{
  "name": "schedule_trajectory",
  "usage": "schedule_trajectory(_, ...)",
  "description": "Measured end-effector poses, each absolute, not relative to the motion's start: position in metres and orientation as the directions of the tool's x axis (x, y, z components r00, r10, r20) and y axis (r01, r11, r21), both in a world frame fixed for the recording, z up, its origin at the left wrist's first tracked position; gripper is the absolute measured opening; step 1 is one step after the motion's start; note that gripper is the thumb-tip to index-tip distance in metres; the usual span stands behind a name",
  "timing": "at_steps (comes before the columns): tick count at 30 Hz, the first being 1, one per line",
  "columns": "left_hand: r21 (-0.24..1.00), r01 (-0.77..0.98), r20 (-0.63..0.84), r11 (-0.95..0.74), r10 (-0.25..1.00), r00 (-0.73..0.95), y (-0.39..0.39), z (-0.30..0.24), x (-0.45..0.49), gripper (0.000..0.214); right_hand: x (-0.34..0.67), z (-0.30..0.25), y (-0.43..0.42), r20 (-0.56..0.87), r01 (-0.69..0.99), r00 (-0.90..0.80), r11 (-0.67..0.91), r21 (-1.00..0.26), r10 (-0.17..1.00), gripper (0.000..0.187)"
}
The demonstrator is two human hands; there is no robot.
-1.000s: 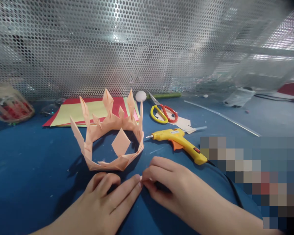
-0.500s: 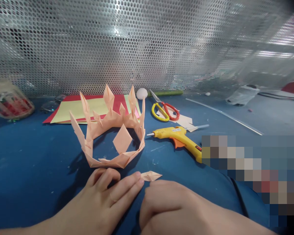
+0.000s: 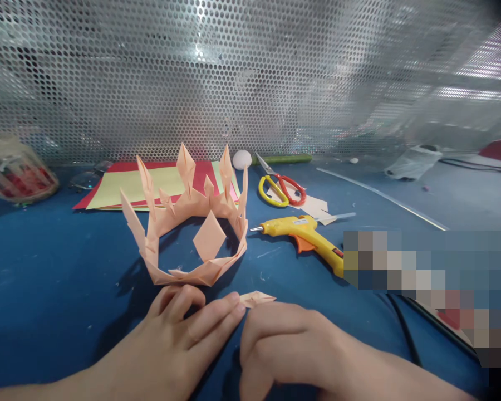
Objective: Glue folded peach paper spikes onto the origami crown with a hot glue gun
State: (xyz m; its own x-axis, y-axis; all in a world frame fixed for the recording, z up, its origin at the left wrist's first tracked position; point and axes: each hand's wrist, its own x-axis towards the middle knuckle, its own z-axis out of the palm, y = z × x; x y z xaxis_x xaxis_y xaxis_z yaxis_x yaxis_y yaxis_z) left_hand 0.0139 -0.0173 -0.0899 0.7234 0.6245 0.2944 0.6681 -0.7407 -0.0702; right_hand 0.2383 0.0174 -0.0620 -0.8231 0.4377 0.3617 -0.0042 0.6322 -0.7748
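Observation:
My left hand reaches in from the lower left. Two of its fingers are stretched out and hold the left end of a small folded peach paper piece, a pointed diamond shape on the blue table. My right hand is curled just in front of that piece, its fingertips hidden, so what they hold cannot be made out. Behind my left knuckles stands a peach origami paper crown, with several pointed diamond tips around its ring.
A yellow glue gun lies right of the crown, with red-and-yellow-handled scissors on paper scraps behind it. Coloured paper sheets lie behind the crown. A jar stands far left, a clear glue stick right, and perforated metal mesh behind.
My right hand has turned and lifted slightly, with its bent fingers and thumb side showing more. My left hand and the paper piece stay almost in place.

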Motion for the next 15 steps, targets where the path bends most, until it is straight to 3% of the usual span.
schedule_trajectory(15,-0.028,0.679,0.341,-0.734,0.631,0.697,-0.0174,-0.0934,0.0149,0.064,0.24,-0.0622,0.0184,0.427,-0.061,-0.791,0.639,-0.767,0.438,0.012)
